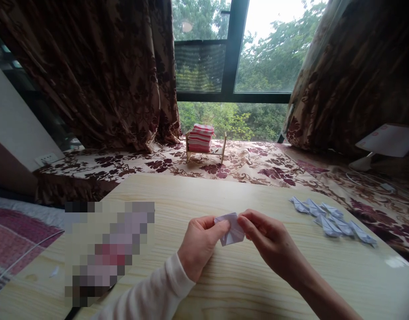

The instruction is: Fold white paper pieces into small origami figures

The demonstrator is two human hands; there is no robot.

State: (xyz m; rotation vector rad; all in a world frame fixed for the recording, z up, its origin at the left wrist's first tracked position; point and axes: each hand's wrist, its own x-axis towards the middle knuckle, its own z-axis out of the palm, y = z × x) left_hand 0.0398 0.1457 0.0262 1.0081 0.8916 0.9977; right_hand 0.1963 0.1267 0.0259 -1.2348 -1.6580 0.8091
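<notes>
A small folded piece of white paper is held up over the table, between both hands. My left hand pinches it from the left, the thumb lying flat across its face. At the paper's upper right edge, my right hand has thumb and fingertips closed on it. Creases show on the paper's front; its back and the fingers behind it are hidden. To the right on the table lie several folded white paper pieces in a loose group, pointed in shape.
The pale wooden table carries a blurred-out object at left and a small paper scrap. Behind it, a floral-covered ledge holds a little rack with folded pink-striped cloths and a white lamp at right.
</notes>
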